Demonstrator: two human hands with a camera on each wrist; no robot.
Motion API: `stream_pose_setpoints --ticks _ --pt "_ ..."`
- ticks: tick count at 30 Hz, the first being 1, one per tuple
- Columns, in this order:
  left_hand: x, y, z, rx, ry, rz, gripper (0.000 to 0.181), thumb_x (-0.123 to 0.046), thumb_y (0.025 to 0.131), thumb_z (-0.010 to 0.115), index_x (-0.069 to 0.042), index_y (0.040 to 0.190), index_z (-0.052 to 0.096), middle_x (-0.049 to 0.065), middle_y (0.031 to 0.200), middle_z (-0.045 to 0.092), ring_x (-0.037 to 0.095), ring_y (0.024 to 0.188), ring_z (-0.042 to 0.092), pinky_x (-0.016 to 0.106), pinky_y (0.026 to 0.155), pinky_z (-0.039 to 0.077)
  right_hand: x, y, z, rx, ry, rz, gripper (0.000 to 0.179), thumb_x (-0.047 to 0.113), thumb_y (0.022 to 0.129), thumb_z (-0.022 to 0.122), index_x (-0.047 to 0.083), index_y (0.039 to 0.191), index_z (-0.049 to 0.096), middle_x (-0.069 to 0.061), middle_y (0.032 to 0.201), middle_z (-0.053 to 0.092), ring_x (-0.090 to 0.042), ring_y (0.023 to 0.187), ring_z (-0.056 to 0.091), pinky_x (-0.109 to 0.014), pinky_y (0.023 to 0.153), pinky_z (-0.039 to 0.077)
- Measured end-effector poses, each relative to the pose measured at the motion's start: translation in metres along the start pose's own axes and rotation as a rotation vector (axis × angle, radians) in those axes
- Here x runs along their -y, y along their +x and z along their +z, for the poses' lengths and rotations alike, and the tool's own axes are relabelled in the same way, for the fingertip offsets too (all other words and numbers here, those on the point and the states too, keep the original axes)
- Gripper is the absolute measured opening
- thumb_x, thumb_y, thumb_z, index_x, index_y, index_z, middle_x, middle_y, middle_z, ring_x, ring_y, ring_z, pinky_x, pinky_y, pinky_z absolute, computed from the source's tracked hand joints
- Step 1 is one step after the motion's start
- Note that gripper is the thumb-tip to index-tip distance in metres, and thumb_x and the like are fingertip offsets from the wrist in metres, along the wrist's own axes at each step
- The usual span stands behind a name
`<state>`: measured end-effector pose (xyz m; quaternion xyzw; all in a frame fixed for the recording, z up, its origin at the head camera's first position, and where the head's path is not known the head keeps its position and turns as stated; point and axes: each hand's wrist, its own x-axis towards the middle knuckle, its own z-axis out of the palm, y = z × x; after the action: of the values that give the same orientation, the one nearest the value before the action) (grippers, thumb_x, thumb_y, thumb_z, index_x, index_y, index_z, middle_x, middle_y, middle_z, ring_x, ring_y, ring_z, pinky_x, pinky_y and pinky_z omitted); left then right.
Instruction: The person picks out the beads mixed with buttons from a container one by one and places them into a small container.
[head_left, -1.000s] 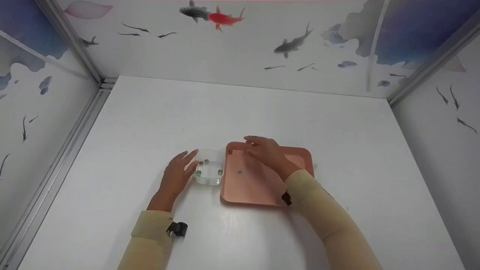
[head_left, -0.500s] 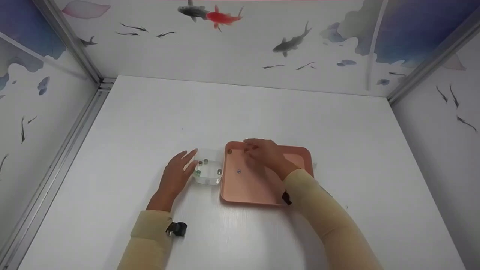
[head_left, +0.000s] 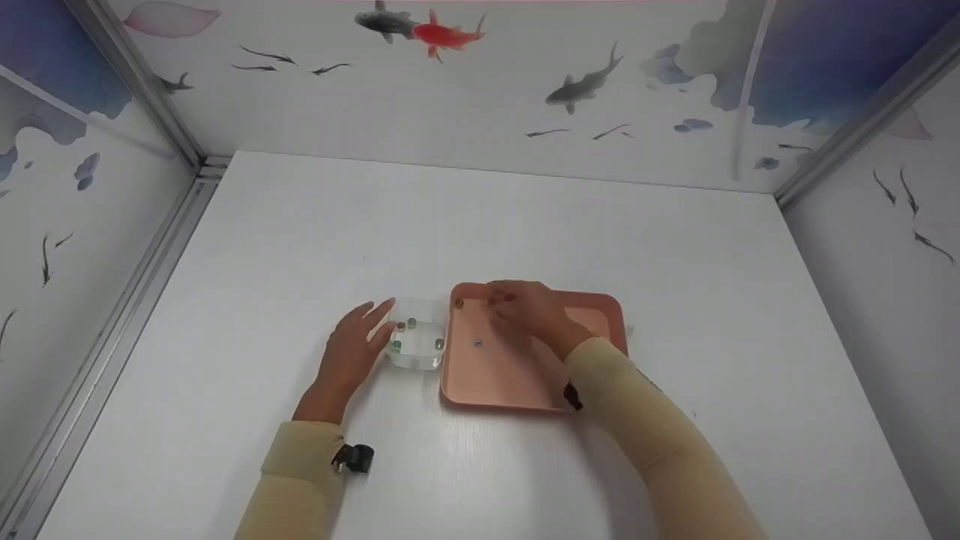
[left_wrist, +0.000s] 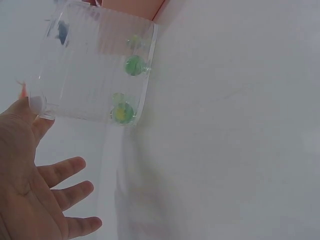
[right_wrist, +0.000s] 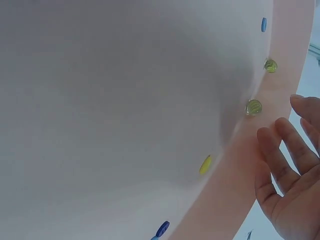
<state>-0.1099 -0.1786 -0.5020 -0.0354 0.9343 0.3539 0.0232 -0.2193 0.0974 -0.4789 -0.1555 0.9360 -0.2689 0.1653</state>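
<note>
A clear plastic container [head_left: 416, 364] holding several green-tinted marbles [left_wrist: 122, 113] stands against the left side of a pink tray [head_left: 502, 390]. My left hand [head_left: 351, 360] touches the container's left side with thumb and forefinger, while the other fingers [left_wrist: 70, 172] spread free. Over the tray's far edge is my right hand [head_left: 529, 307], fingers loosely bent and nothing seen between them. In the right wrist view its fingertips are near a clear marble [right_wrist: 254, 107] with yellow-green swirls; another marble [right_wrist: 270, 66] lies farther along the tray's side.
A yellow button [right_wrist: 205, 164], a dark blue button [right_wrist: 162, 229] and a light blue piece [right_wrist: 264, 24] lie in the tray. A small greyish piece [head_left: 478, 343] is on its left half. The white table [head_left: 315, 217] is bounded by printed walls [head_left: 480, 112] at back and sides.
My right hand has dipped slightly at the tray's far edge, its fingers bending down. My left hand keeps its place at the container, and the marbles there have not moved.
</note>
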Motion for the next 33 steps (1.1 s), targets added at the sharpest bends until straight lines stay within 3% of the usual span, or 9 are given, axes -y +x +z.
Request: stream_pose_setpoints --ticks 5,9,13,19,33 --pt "-0.001 0.000 0.000 0.000 -0.007 -0.003 0.048 -0.035 0.102 0.048 -0.020 0.147 0.044 0.019 0.150 0.038 0.040 0.139 0.031 0.060 0.112 0.025 -0.001 0.001 0.001 0.017 -0.030 -0.017 0.040 0.025 0.095 0.062 0.028 0.134 0.059 0.001 0.130 0.062 -0.020 0.122 0.055 -0.041 0.099 0.047" --pt "-0.001 0.000 0.000 -0.006 0.002 0.002 0.048 -0.036 0.102 0.048 -0.020 0.147 0.044 0.019 0.150 0.039 0.040 0.139 0.032 0.059 0.112 0.025 -0.001 0.001 0.002 0.021 -0.053 -0.047 0.036 0.025 0.095 0.063 0.028 0.130 0.062 0.002 0.124 0.065 -0.019 0.115 0.058 -0.040 0.095 0.049" --pt "-0.001 -0.001 0.000 -0.026 -0.002 0.015 0.048 -0.037 0.101 0.048 -0.020 0.146 0.045 0.019 0.148 0.040 0.040 0.138 0.034 0.059 0.111 0.026 -0.002 0.001 0.003 0.037 -0.015 -0.049 0.035 0.023 0.094 0.063 0.025 0.129 0.063 0.001 0.115 0.067 -0.018 0.109 0.060 -0.038 0.092 0.050" --pt "-0.002 -0.001 0.000 -0.029 -0.006 0.000 0.047 -0.037 0.101 0.048 -0.021 0.146 0.045 0.018 0.149 0.040 0.039 0.139 0.033 0.059 0.112 0.026 -0.002 0.001 0.005 0.064 0.011 -0.018 0.039 0.022 0.094 0.064 0.024 0.132 0.061 0.000 0.118 0.067 -0.017 0.114 0.059 -0.038 0.096 0.048" --pt "0.000 0.000 0.001 -0.027 0.002 -0.006 0.048 -0.038 0.101 0.048 -0.021 0.146 0.045 0.018 0.149 0.039 0.039 0.139 0.032 0.057 0.113 0.025 -0.002 0.002 0.010 0.024 -0.083 -0.035 0.039 0.031 0.098 0.059 0.029 0.136 0.057 0.001 0.126 0.065 -0.016 0.120 0.057 -0.038 0.100 0.047"
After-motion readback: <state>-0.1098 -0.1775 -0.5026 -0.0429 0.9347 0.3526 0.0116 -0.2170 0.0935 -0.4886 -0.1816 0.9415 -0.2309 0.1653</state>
